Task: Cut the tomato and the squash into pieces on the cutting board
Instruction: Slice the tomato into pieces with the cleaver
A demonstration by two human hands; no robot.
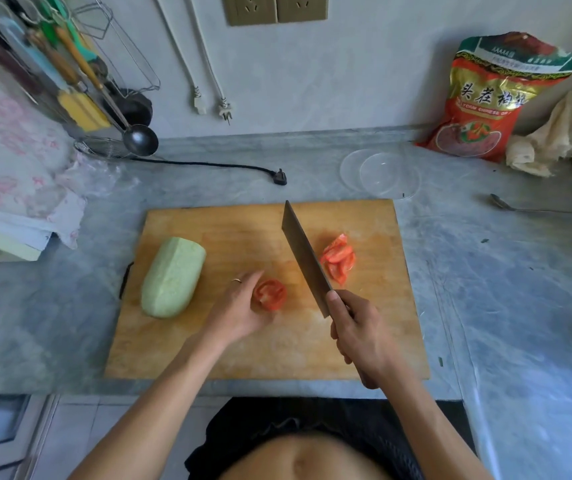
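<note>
A wooden cutting board lies on the grey counter. On its left lies a peeled pale green squash, whole. Near the middle sits a tomato half, cut face up, and my left hand holds it by its left side with curled fingers. A pile of tomato slices lies to the right. My right hand grips the handle of a cleaver, whose blade stands between the tomato half and the slices.
Two clear plastic lids lie behind the board, a spoon to the right, a red food bag and cloth at the back right. A black plug and cord lie behind the board. A utensil rack stands back left.
</note>
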